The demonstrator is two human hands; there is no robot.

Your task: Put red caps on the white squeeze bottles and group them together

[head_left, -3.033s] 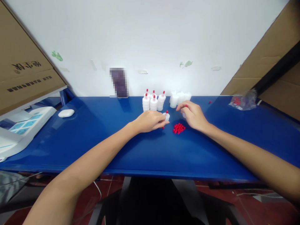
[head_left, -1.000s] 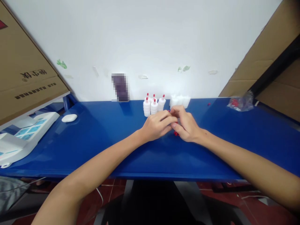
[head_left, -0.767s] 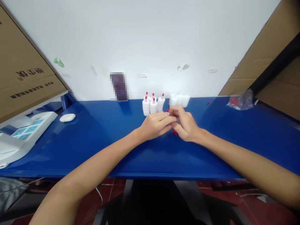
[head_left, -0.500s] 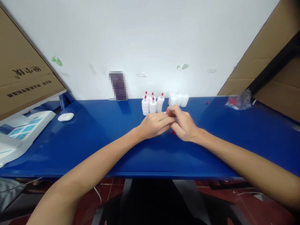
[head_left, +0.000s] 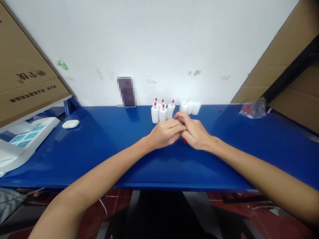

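My left hand (head_left: 164,133) and my right hand (head_left: 193,131) meet at the middle of the blue table (head_left: 104,149), fingers curled and pressed together around something small that they hide. A speck of red shows at my right fingertips. A few red caps (head_left: 184,141) peek out under my right hand. Just behind the hands stand several small white bottles with red caps (head_left: 161,112). To their right is a cluster of white bottles without caps (head_left: 190,107).
A white oval object (head_left: 70,123) and a white device with blue panels (head_left: 17,141) lie at the left. Cardboard boxes (head_left: 27,83) lean at both sides. A clear bag with red pieces (head_left: 251,109) sits at the right back; one red cap (head_left: 220,111) lies loose.
Three seconds ago the hands were apart, the left on a capped bottle beside the red cap pile. They have come together over the pile and barely shifted since.
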